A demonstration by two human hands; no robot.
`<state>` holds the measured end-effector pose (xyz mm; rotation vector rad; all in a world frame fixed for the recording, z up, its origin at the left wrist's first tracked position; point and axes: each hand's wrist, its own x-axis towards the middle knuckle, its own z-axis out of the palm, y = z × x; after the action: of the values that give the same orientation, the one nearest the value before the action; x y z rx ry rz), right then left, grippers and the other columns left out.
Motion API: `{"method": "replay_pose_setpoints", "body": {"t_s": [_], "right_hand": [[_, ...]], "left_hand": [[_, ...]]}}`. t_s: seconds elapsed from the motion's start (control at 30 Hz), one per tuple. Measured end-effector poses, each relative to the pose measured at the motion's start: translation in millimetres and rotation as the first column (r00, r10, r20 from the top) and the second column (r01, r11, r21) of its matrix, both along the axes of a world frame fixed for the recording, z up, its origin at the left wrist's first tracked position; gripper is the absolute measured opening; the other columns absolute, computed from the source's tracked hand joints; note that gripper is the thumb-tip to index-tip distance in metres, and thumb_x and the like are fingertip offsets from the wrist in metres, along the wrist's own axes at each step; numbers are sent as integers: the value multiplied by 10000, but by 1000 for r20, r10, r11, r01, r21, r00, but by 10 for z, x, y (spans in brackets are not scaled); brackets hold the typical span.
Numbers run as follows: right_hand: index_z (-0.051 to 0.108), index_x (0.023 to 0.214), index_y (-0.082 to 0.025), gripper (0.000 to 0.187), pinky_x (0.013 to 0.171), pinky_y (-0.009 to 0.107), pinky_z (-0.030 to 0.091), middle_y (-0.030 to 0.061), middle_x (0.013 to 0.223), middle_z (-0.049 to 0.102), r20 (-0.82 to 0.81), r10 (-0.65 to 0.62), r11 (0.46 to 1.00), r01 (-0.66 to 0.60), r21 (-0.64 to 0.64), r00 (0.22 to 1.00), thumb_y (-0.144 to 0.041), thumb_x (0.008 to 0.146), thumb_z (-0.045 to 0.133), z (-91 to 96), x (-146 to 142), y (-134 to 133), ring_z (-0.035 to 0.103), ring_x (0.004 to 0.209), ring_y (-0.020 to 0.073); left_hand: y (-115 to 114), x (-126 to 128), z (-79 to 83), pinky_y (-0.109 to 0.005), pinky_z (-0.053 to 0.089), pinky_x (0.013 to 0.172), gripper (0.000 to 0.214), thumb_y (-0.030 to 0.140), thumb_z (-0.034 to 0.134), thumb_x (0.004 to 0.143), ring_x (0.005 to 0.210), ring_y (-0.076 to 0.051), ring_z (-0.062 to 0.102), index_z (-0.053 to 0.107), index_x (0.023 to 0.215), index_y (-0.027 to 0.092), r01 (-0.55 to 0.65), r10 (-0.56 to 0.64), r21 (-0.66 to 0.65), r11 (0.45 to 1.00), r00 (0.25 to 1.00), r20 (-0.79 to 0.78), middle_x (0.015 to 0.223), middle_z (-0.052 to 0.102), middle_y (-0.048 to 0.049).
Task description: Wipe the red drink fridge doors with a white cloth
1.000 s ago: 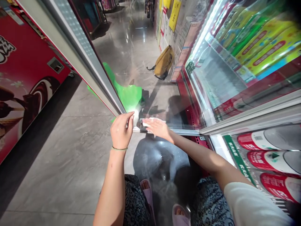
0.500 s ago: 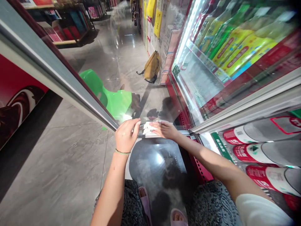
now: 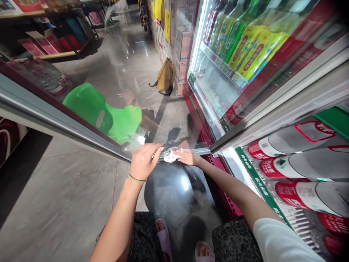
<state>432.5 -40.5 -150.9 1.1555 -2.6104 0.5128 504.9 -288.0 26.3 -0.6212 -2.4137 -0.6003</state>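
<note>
A glass cooler door stands open in front of me, its metal bottom rail (image 3: 204, 150) running across the middle of the view. My left hand (image 3: 144, 159) is closed over the left end of that rail, by the corner with the side frame (image 3: 81, 133). Pinched in the fingers of my right hand (image 3: 188, 157) is a crumpled white tissue or small cloth (image 3: 170, 157), pressed against the rail. A short gap separates the two hands. The fingertips of my left hand are partly hidden behind the rail.
On the right, the cooler holds large bottles with red labels (image 3: 293, 194) behind a green shelf strip (image 3: 259, 182). A green plastic chair (image 3: 122, 122) and a mustard backpack (image 3: 165, 76) show through the glass. Stacked boxes (image 3: 182, 47) stand behind; my slippered feet (image 3: 163, 236) are below.
My right hand has drawn slightly toward me, and the white tissue now bunches over the rail's near edge. My left hand keeps its hold. The view has shifted, showing more of the bottles.
</note>
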Motion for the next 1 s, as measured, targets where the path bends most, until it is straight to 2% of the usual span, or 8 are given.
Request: {"method": "replay_pose_setpoints", "body": {"t_s": [0.1, 0.17, 0.33, 0.47, 0.57, 0.8, 0.9, 1.0], "right_hand": [[744, 1139, -221, 415, 1062, 137, 435, -21, 1165, 797, 79, 199, 978, -203, 47, 977, -412, 1032, 391, -63, 20, 178, 634, 1242, 53], [725, 1205, -213, 414, 1075, 131, 421, -21, 1218, 781, 117, 212, 972, -222, 73, 970, -399, 1036, 396, 54, -29, 359, 645, 1231, 48], [680, 1338, -339, 410, 1216, 305, 367, -25, 1353, 720, 111, -11, 994, -1, 110, 994, -496, 995, 520, 781, -411, 1002, 612, 1329, 139], [697, 1336, -303, 553, 1297, 612, 100, 70, 1502, 603, -76, -281, 960, 281, -16, 957, -632, 904, 588, 1151, -720, 1344, 376, 1529, 329], [737, 1271, -270, 566, 1286, 645, 99, 122, 1503, 589, -142, -392, 918, 377, -124, 909, -646, 868, 607, 874, -698, 1338, 368, 1525, 375], [775, 1138, -266, 349, 1264, 608, 267, 138, 1483, 604, -19, -400, 915, 398, -69, 916, -440, 892, 598, -449, -192, 1238, 455, 1473, 330], [771, 1122, -226, 320, 1258, 584, 298, 150, 1556, 534, -6, -415, 908, 414, -62, 910, -374, 901, 593, -755, 36, 1270, 453, 1472, 320], [767, 1116, -188, 319, 1222, 561, 376, 174, 1539, 547, -1, -435, 899, 434, -61, 900, -353, 923, 574, -875, 244, 1287, 488, 1445, 314]], "left_hand": [[30, 12, 42, -280, 563, 842, 150, 233, 591, 1000, 866, -158, 751, 735, 1036, 219, 4, -3, 28, 1000, 1000, -22, 974, 806, -25], [62, -1, 77, -275, 563, 830, 149, 214, 599, 992, 843, -151, 750, 736, 1050, 223, 19, -16, 55, 998, 998, -54, 969, 808, -24], [137, -88, 92, -249, 571, 800, 160, 207, 637, 965, 811, -146, 764, 754, 1068, 239, 5, 19, 145, 989, 986, -163, 919, 812, -14], [146, -104, 33, -217, 558, 671, 154, 199, 656, 949, 679, -126, 747, 768, 1046, 241, -60, 119, 288, 956, 975, -190, 809, 800, 11], [144, -65, 17, -222, 561, 677, 147, 184, 666, 938, 700, -137, 755, 773, 1022, 240, -62, 125, 291, 955, 971, -203, 770, 791, 18], [140, 34, 95, -241, 551, 722, 188, 142, 676, 924, 785, -148, 759, 778, 1033, 256, -67, 100, 199, 978, 982, -162, 790, 793, 19], [119, 68, 83, -267, 562, 741, 195, 182, 676, 933, 789, -165, 759, 781, 1071, 271, -103, 130, 209, 973, 984, -121, 786, 791, 18], [103, 83, 41, -282, 570, 723, 178, 222, 675, 940, 751, -172, 755, 785, 1075, 259, -155, 182, 242, 958, 979, -94, 769, 787, 10]]}}
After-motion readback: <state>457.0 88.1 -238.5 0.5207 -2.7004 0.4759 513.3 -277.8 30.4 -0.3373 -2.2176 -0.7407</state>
